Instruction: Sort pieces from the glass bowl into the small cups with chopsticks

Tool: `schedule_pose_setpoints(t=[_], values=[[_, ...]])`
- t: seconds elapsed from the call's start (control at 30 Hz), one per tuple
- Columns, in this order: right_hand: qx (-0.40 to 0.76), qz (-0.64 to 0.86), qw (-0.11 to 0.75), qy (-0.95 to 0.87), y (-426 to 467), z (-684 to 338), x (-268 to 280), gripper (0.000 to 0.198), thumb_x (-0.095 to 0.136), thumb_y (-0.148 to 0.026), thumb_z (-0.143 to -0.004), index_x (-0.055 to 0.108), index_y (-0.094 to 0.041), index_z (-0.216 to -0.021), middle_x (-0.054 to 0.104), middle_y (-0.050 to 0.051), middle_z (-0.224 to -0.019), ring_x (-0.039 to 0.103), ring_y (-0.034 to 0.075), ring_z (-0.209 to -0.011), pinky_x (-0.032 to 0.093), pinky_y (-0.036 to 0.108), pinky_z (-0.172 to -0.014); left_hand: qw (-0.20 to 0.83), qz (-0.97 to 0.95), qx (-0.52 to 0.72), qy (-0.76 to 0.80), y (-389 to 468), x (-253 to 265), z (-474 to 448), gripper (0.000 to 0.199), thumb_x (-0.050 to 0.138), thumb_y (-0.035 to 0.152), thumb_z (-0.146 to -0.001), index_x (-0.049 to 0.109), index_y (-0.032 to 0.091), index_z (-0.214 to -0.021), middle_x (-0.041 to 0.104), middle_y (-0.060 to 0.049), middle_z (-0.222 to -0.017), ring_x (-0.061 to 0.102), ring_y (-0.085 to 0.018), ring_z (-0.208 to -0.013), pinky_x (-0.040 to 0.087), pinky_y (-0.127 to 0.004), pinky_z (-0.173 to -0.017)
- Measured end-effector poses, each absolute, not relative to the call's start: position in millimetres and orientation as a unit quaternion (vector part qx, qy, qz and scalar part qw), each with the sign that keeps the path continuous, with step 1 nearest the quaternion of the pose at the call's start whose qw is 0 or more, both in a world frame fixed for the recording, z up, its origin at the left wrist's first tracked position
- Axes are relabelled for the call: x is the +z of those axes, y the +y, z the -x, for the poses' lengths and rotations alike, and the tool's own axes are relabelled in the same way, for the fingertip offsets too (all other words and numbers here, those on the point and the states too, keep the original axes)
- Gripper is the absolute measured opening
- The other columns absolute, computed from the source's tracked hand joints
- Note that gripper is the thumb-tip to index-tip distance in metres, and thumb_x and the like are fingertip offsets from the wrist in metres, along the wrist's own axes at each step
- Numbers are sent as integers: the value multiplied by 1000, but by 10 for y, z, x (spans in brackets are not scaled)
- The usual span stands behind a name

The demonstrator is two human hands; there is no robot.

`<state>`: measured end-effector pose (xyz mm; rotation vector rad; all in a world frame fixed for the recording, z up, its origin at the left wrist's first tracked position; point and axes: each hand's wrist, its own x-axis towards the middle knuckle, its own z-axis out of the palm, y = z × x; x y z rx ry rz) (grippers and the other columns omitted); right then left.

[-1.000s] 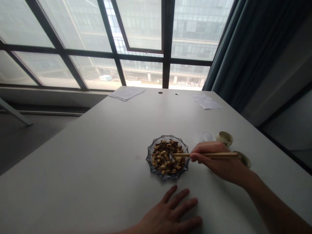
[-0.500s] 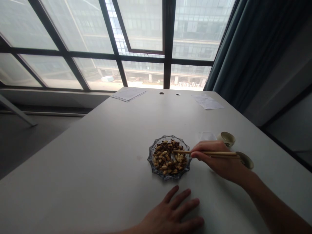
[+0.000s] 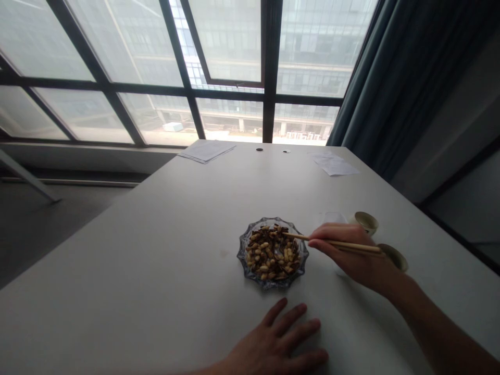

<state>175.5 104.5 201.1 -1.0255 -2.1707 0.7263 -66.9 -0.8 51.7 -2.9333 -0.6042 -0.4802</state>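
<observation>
A scalloped glass bowl [image 3: 242, 260] stands on the white table, filled with peanuts [image 3: 265, 255] and dark seeds or shells mixed among them. My right hand [image 3: 351, 255] grips a pair of wooden chopsticks [image 3: 332, 242] to the right of the bowl. Their tips reach over the rim into the upper part of the heap; whether they pinch anything is too small to tell. My left hand [image 3: 279, 336] lies flat on the tabletop in front of the bowl, fingers spread, holding nothing.
Beyond my right hand stand a small cup [image 3: 366, 222] and a second round dish [image 3: 394, 257], partly covered by the hand. A clear container [image 3: 333, 217] sits beside the cup. Papers [image 3: 209, 151] and another sheet [image 3: 336, 163] lie at the far end of the table [image 3: 156, 250].
The chopstick tips have shifted slightly up and to the right within the bowl, from the middle of the heap toward its far side. My left hand stays in place.
</observation>
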Motion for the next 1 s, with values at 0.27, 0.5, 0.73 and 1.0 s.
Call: schedule_pose_setpoints(t=[0.27, 0.5, 0.73, 1.0], values=[[257, 401, 312, -822, 996, -1659, 1989, 23, 66, -35, -101, 77, -21, -87, 76, 0, -81, 68, 15, -72, 47, 26, -69, 54, 968, -147, -195, 2, 568, 680, 43, 52, 37, -109, 51, 35, -152, 42, -1, -165, 41, -31, -149, 37, -52, -121], [277, 390, 297, -826, 1025, -1603, 1872, 29, 60, -36, -105, 72, -20, -84, 71, 0, -78, 65, 14, -71, 45, 26, -68, 51, 967, -154, -199, -6, 525, 659, 48, 61, 38, -105, 51, 35, -152, 43, -3, -164, 43, -32, -148, 37, -53, -121], [299, 404, 294, -813, 1051, -1578, 1781, 33, 58, -40, -105, 74, -20, -86, 74, 1, -81, 68, 16, -74, 47, 27, -70, 53, 968, -148, -194, -7, 552, 663, 47, 59, 38, -106, 50, 35, -152, 42, -3, -165, 43, -31, -148, 38, -52, -120], [294, 423, 268, -814, 985, -1575, 1839, 39, 54, -45, -106, 75, -20, -85, 75, 2, -81, 69, 17, -73, 48, 29, -70, 55, 966, -157, -198, -7, 510, 657, 48, 63, 38, -104, 52, 35, -151, 43, -3, -164, 44, -31, -147, 37, -53, -121]])
